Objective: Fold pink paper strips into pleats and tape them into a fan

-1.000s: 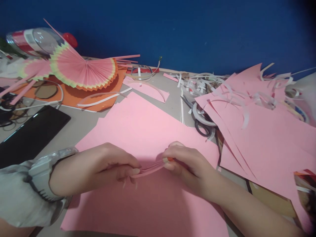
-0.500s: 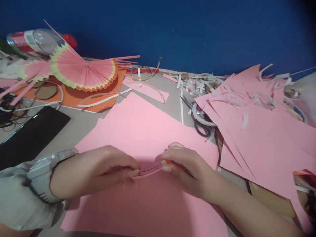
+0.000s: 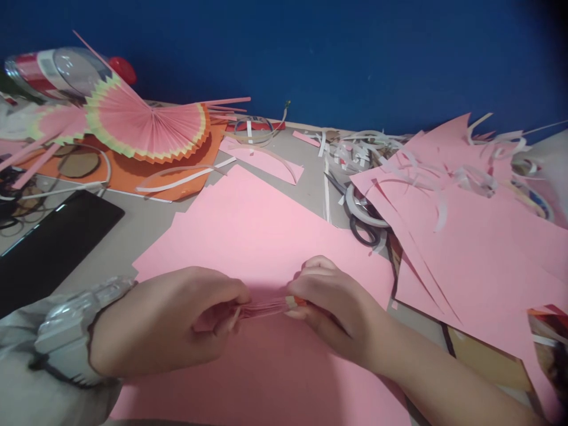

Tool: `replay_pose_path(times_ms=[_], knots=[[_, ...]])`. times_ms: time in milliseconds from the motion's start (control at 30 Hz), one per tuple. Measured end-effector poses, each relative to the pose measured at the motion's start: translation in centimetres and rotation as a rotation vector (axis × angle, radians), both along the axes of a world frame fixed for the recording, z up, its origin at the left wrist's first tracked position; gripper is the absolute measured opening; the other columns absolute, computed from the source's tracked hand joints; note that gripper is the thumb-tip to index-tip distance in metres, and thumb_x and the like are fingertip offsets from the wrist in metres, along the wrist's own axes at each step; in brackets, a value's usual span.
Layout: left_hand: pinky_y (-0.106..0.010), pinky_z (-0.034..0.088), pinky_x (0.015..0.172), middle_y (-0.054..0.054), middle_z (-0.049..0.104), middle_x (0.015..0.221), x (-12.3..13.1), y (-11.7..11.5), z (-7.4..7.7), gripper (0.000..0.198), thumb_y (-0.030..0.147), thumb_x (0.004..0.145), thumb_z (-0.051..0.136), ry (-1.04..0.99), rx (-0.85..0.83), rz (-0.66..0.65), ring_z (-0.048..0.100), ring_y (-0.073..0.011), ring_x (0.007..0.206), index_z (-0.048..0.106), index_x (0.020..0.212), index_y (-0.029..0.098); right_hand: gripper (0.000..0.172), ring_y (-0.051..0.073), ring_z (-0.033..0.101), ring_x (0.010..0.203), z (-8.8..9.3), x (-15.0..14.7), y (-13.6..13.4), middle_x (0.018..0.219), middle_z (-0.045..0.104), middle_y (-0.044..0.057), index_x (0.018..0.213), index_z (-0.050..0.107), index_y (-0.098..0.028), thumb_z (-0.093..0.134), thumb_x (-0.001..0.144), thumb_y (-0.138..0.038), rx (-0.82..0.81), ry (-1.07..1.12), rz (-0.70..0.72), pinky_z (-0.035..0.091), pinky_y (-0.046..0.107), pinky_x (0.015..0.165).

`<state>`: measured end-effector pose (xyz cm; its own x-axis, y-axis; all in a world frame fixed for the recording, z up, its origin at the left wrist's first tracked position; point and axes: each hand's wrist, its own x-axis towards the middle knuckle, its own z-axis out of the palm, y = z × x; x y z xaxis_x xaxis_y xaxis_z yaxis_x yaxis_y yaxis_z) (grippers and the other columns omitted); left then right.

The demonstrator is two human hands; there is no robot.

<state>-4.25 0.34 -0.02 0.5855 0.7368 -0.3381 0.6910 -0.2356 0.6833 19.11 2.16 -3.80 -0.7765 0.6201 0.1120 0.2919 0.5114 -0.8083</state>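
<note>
A narrow pleated bundle of pink paper (image 3: 265, 307) is held between the two hands, low in the middle of the view, above a stack of pink sheets (image 3: 248, 231). Its folds run side by side from one hand to the other, and at its right end a pale band and an orange band show at the fingers. The left hand (image 3: 173, 322) is pinched on the left end, thumb and fingers closing over it; the right hand (image 3: 339, 307) grips the banded end between thumb and forefinger. The hands are a little apart, with the pink middle of the bundle bare between them. A pale watch (image 3: 73, 334) sits on the left wrist, just beside a light sleeve (image 3: 24, 361). The stack lies on a grey surface (image 3: 148, 222), with a flat black device (image 3: 66, 245) to its left. To its right, dark-handled scissors (image 3: 364, 232) lie against a white ring (image 3: 361, 210), and beyond them more pink paper (image 3: 483, 242) spreads out, with curled strips (image 3: 439, 213) on top. At the upper left, a pleated fan (image 3: 153, 127) with yellow and orange edging rests over orange paper (image 3: 186, 184); behind it a red-capped bottle (image 3: 73, 71) lies on its side near a blue wall (image 3: 310, 53).
</note>
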Motion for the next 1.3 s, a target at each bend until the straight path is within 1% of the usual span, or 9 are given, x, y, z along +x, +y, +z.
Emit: replay_pose_path(times_ms=[100, 167, 267, 333, 433, 600, 867, 1133, 1300], knots=[[-0.024, 0.030, 0.052, 0.004, 0.056, 0.064, -0.1, 0.1, 0.1, 0.018, 0.011, 0.074, 0.044, 0.155, 0.030, -0.086, 0.049, -0.0121, 0.056, 0.058, 0.079, 0.022, 0.021, 0.010, 0.029, 0.056, 0.0, 0.0, 0.0, 0.063, 0.032, -0.006, 0.072, 0.034, -0.020, 0.042, 0.091, -0.019, -0.014, 0.005, -0.024, 0.031, 0.028, 0.070], [-0.023, 0.033, 0.054, 0.005, 0.057, 0.067, -0.1, 0.1, 0.2, 0.018, 0.011, 0.077, 0.043, 0.125, 0.049, -0.093, 0.050, -0.0117, 0.059, 0.056, 0.080, 0.022, 0.020, 0.010, 0.031, 0.057, 0.2, 0.0, 0.1, 0.062, 0.034, -0.006, 0.073, 0.036, -0.020, 0.042, 0.092, -0.019, -0.025, 0.015, -0.037, 0.031, 0.027, 0.070], [-0.020, 0.040, 0.062, 0.004, 0.061, 0.079, -0.2, 0.0, 0.3, 0.021, 0.013, 0.083, 0.038, -0.049, 0.094, -0.037, 0.055, -0.0108, 0.069, 0.055, 0.091, 0.023, 0.019, 0.011, 0.036, 0.060, 0.4, 0.1, 0.2, 0.061, 0.038, -0.005, 0.074, 0.038, -0.021, 0.040, 0.093, -0.020, -0.045, 0.016, -0.099, 0.032, 0.026, 0.068], [-0.019, 0.042, 0.064, 0.003, 0.062, 0.083, -0.1, -0.1, 0.2, 0.013, 0.023, 0.086, 0.044, -0.149, 0.122, 0.028, 0.056, -0.0112, 0.072, 0.053, 0.095, 0.022, 0.020, 0.011, 0.038, 0.062, 0.5, 0.1, 0.2, 0.063, 0.041, -0.005, 0.074, 0.039, -0.021, 0.039, 0.094, -0.021, -0.039, 0.033, -0.142, 0.033, 0.026, 0.067], [-0.021, 0.040, 0.058, 0.003, 0.057, 0.074, 0.3, -0.3, -0.3, 0.016, 0.034, 0.082, 0.057, -0.134, 0.175, 0.088, 0.052, -0.0116, 0.064, 0.053, 0.088, 0.020, 0.017, 0.011, 0.038, 0.060, 0.4, 0.3, 0.1, 0.063, 0.042, -0.004, 0.076, 0.040, -0.021, 0.040, 0.093, -0.021, 0.016, 0.106, -0.140, 0.034, 0.027, 0.067], [-0.023, 0.036, 0.058, 0.002, 0.052, 0.071, 0.7, -0.6, -1.4, 0.004, 0.017, 0.087, 0.049, -0.224, 0.380, 0.015, 0.046, -0.0117, 0.063, 0.047, 0.084, 0.020, 0.010, 0.012, 0.045, 0.067, 0.0, 0.4, 0.1, 0.069, 0.049, -0.001, 0.084, 0.047, -0.019, 0.041, 0.092, -0.019, 0.050, 0.171, -0.113, 0.036, 0.029, 0.069], [-0.025, 0.031, 0.052, 0.002, 0.046, 0.065, 0.8, -0.6, -1.5, 0.013, 0.009, 0.083, 0.045, -0.326, 0.383, -0.135, 0.038, -0.0129, 0.059, 0.042, 0.077, 0.020, 0.016, 0.010, 0.041, 0.062, 0.3, 0.2, 0.3, 0.066, 0.045, -0.004, 0.080, 0.048, -0.019, 0.041, 0.094, -0.025, -0.080, 0.136, -0.094, 0.035, 0.028, 0.072], [-0.024, 0.027, 0.048, 0.004, 0.040, 0.060, 0.8, -1.0, -1.2, 0.021, 0.008, 0.084, 0.040, -0.221, 0.405, -0.083, 0.035, -0.0105, 0.054, 0.039, 0.066, 0.019, 0.015, 0.012, 0.039, 0.061, 0.4, 0.3, 0.3, 0.065, 0.045, -0.003, 0.080, 0.046, -0.020, 0.041, 0.093, -0.025, -0.099, 0.136, -0.068, 0.036, 0.031, 0.069], [-0.023, 0.032, 0.051, 0.003, 0.048, 0.065, 0.9, -0.9, -1.6, 0.010, 0.017, 0.089, 0.042, -0.151, 0.422, -0.004, 0.043, -0.0108, 0.057, 0.045, 0.080, 0.019, 0.018, 0.011, 0.041, 0.062, 0.3, 0.2, 0.3, 0.065, 0.044, -0.003, 0.078, 0.046, -0.020, 0.039, 0.094, -0.025, -0.083, 0.128, -0.101, 0.036, 0.029, 0.071]])
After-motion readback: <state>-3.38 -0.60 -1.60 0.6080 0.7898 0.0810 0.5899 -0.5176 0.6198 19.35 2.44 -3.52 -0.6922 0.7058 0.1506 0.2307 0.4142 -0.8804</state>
